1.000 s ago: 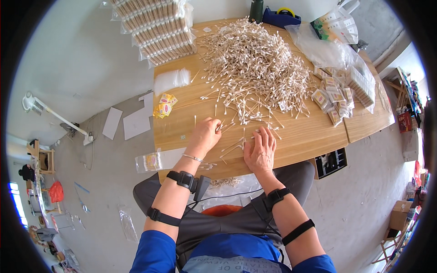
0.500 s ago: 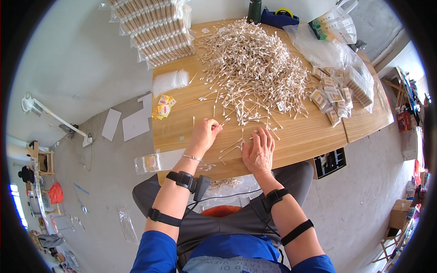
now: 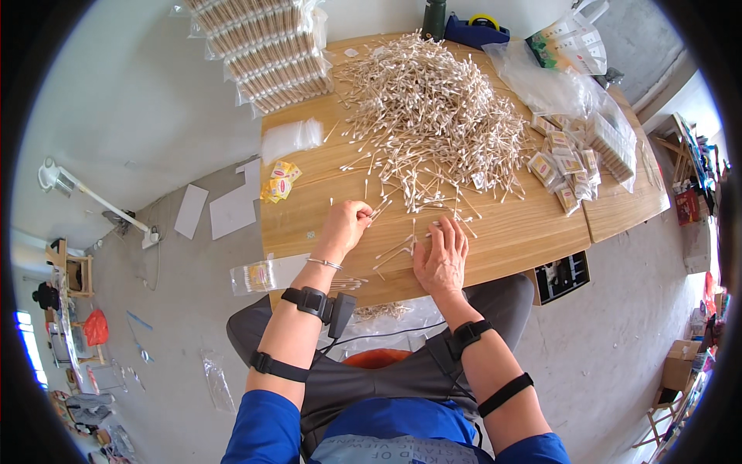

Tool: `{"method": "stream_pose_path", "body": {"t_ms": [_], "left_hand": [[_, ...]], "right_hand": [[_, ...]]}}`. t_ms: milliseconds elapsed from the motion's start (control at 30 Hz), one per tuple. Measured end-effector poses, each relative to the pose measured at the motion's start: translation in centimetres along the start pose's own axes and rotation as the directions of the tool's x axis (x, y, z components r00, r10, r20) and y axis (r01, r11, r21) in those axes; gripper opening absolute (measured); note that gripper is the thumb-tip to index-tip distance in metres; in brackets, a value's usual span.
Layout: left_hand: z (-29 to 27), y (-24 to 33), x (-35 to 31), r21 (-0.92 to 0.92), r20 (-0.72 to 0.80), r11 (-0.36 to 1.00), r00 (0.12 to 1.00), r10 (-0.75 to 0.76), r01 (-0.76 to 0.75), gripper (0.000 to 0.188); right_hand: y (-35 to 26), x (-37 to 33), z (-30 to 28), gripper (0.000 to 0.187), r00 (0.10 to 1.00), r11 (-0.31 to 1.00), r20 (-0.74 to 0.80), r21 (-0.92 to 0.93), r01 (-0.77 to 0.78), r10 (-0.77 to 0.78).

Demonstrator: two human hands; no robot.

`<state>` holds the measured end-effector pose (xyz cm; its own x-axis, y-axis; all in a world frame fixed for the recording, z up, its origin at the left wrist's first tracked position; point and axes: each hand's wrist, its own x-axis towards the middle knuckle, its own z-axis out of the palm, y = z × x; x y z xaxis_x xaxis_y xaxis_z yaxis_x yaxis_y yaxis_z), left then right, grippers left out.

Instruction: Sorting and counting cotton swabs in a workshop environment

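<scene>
A large heap of loose cotton swabs (image 3: 437, 108) covers the far middle of the wooden table (image 3: 510, 240). My left hand (image 3: 348, 226) is closed in a pinch at the near edge of the loose swabs, with thin swab sticks showing at its fingertips; how many it holds is hidden. My right hand (image 3: 442, 255) lies palm down, fingers stretched out, over a few scattered swabs near the table's front. Beside my left wrist is a clear packet of swabs (image 3: 253, 276), with several loose swabs near the forearm.
Stacked bagged swabs (image 3: 267, 58) rise at the far left, near clear plastic sleeves (image 3: 292, 141) and yellow cards (image 3: 280, 182). Small filled packets (image 3: 568, 162) are piled on the right. At the back stand a blue tape dispenser (image 3: 475, 32) and a dark green bottle (image 3: 433, 19).
My left hand stays pinched at nearly the same place, its fingertips shifted slightly among the swabs. The right hand keeps its flat pose.
</scene>
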<state>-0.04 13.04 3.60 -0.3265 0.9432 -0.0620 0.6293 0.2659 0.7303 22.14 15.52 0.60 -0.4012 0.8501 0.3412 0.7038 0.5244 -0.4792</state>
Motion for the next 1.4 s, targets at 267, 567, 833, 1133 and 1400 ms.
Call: {"method": "stream_pose_path", "body": {"t_ms": [267,567,833,1133,1400], "left_hand": [[-0.1,0.1,-0.1,0.085,-0.036,0.994,0.997,0.068,-0.065,0.014],[0.6,0.8,-0.5,0.205,-0.063,0.977,0.996,0.067,-0.053,0.008],[1.7,2.2,-0.5,0.437,-0.027,0.899,0.999,0.039,-0.023,0.02],[0.6,-1.3,-1.7,0.371,-0.185,0.928,0.982,0.035,0.037,0.018],[-1.4,2.6,-10.4,-0.046,-0.046,0.998,0.999,0.028,-0.03,0.012]], "right_hand": [[-0.1,0.0,0.0,0.043,1.0,1.0,0.007,0.006,-0.003,0.003],[0.0,0.0,0.1,0.044,1.0,1.0,0.011,-0.007,-0.002,0.002],[0.1,-0.1,0.1,0.043,1.0,1.0,-0.007,-0.015,0.002,-0.002],[-0.1,0.1,0.2,0.043,1.0,1.0,-0.008,-0.021,0.006,-0.006],[0.6,-0.2,0.6,0.044,0.999,1.0,-0.03,0.003,0.018,-0.018]]}}
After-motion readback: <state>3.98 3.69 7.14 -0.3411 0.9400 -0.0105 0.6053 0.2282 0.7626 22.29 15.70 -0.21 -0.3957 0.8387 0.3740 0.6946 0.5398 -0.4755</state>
